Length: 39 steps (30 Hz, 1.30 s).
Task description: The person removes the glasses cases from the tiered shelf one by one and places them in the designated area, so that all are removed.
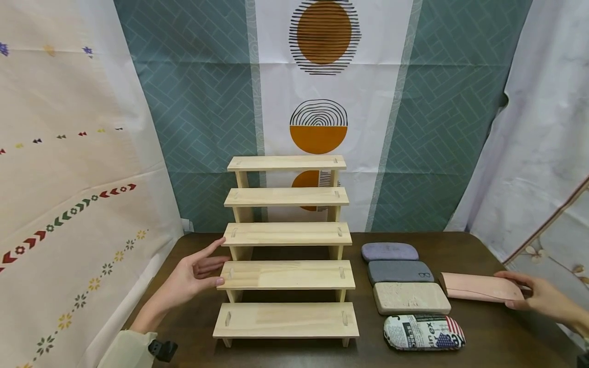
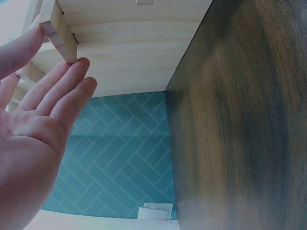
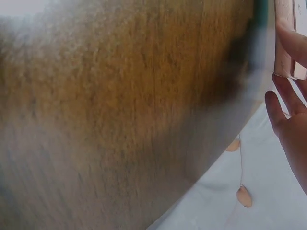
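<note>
A five-tier wooden display stand (image 1: pixel 285 276) stands upright on the table. My left hand (image 1: pixel 198 273) is at its left side, thumb and fingers on either side of a lower shelf's end (image 2: pixel 57 31). One finger reaches up to the end of the shelf above. At the far right, my right hand (image 1: pixel 536 296) holds the end of a pink glasses case (image 1: pixel 480 287), thumb on its near side. Left of it lie a purple case (image 1: pixel 389 251), a grey glasses case (image 1: pixel 398 272), a cream case (image 1: pixel 411 297) and a newsprint-patterned case (image 1: pixel 423 332).
The dark wood table (image 1: pixel 501 337) has rounded far corners. Patterned curtains (image 1: pixel 202 117) hang behind it, with pale cloths (image 1: pixel 73 179) at both sides. A dark wrist strap device (image 1: pixel 162 350) sits on the left sleeve.
</note>
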Motion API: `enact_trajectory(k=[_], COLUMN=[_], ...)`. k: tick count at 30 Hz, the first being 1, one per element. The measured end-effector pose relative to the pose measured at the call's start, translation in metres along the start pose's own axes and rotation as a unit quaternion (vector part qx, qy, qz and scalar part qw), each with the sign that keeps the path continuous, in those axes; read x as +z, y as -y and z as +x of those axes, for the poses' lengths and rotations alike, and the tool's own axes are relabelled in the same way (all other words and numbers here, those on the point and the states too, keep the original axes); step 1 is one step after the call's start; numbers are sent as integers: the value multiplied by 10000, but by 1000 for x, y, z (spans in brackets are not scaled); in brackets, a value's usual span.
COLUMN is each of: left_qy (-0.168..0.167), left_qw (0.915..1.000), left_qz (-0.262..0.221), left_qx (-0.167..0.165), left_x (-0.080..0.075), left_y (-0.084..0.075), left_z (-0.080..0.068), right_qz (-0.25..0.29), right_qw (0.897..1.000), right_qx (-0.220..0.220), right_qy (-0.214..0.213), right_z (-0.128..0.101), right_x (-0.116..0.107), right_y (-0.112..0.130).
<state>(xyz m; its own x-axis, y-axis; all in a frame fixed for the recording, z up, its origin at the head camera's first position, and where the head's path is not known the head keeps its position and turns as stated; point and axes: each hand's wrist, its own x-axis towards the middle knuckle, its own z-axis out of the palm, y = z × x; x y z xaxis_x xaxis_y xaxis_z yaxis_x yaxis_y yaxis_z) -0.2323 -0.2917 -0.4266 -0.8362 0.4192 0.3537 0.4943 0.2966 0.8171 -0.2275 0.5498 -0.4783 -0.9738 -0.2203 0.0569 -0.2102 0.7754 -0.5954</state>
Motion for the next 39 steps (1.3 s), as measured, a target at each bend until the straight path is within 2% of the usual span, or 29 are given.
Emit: enact_trajectory(k=[9,21,26,30,35,39], left_qy=[-15,36,-10,-27,23,30], left_qw=[10000,10000,10000,10000,10000,10000], left_qz=[38,-9,38,49,9,11], left_qx=[-29,-41,-10,-32,-80,-7], left_x=[0,0,0,-1,-1,-1], left_y=[0,-1,-1,-1,-2,-2], left_z=[1,1,0,0,1,0], right_qz=[103,357,462,221,-31,54], right_qw=[9988,9978,9987,9997,9999,9999], right_qx=[-436,-542,-231,8,55,15], right_qy=[-218,-132,-18,-67,-138,-143], right_z=[4,8,11,14,16,17], right_x=[4,6,4,3,4,4], right_y=[-7,-10,-8,-5,-5,-8])
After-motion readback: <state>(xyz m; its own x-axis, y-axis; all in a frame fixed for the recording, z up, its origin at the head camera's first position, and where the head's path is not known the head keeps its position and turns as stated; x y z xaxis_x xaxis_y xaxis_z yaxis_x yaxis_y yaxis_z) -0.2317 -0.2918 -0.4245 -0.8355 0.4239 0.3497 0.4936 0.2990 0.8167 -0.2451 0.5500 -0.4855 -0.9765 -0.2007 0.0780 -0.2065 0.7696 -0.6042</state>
